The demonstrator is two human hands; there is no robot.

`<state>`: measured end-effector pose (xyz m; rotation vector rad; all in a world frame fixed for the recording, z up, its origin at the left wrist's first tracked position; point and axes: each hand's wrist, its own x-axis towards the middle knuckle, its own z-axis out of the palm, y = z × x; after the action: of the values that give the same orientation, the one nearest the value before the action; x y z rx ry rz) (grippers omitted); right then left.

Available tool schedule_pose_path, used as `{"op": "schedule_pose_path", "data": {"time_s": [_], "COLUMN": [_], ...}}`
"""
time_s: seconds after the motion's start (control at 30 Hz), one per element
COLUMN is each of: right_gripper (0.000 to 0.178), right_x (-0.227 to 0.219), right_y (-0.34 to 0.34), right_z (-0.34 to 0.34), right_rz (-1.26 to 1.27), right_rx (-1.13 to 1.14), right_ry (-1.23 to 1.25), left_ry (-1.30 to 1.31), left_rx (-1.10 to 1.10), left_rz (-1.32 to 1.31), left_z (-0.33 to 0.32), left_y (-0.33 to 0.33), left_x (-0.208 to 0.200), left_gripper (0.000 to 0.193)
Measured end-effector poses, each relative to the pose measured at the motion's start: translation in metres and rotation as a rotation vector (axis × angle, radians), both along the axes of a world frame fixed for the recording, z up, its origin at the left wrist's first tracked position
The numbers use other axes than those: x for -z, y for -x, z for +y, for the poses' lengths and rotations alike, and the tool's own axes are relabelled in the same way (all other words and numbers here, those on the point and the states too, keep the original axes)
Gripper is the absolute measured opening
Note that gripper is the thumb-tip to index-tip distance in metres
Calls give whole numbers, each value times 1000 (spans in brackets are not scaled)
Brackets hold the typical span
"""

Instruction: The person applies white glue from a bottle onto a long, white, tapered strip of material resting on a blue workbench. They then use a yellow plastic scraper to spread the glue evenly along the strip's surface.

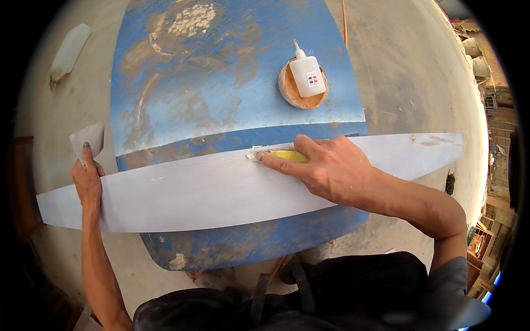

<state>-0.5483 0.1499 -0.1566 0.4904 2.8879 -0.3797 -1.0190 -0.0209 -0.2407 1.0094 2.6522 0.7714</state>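
A long white board (187, 198) with tapering ends lies across a blue stained table. Pressed low over its far edge, my right hand (337, 168) is closed round a yellow-handled scraper (288, 156), forefinger stretched along it. Small white crumbs or paste (254, 154) show at the scraper's tip. By the board's left part, my left hand (88, 176) pinches a pale, flat, roughly four-sided piece (90, 138), thumb on top. Whether that piece is a spreader or folded sheet I cannot tell. The left wrist crosses the board's far edge.
A white squeeze bottle (305, 74) with a pointed nozzle lies on a round tub (288, 94) of orange-brown material. The blue table (221, 83) carries dried white lumps (191, 20). A translucent plastic bottle (72, 48) lies on the floor at far left. Shelving and buckets (480, 66) line the right.
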Motion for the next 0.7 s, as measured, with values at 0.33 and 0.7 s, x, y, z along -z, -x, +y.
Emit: {"op": "schedule_pose_path", "data": {"time_s": [0.33,0.7], "right_gripper": [57,57], "right_x": [-4,-2], "right_y": [7,27], "right_z": [-2,-5], "right_rz": [-19,-44], "right_rx": [-9,-28], "right_ry": [-34,-15], "left_ry": [2,23], "left_rx": [-18,-5], "left_rz": [4,-6], "left_z": [2,-3], "left_y": [-6,2], "left_x": [-6,-2], "left_gripper": [77,76]}}
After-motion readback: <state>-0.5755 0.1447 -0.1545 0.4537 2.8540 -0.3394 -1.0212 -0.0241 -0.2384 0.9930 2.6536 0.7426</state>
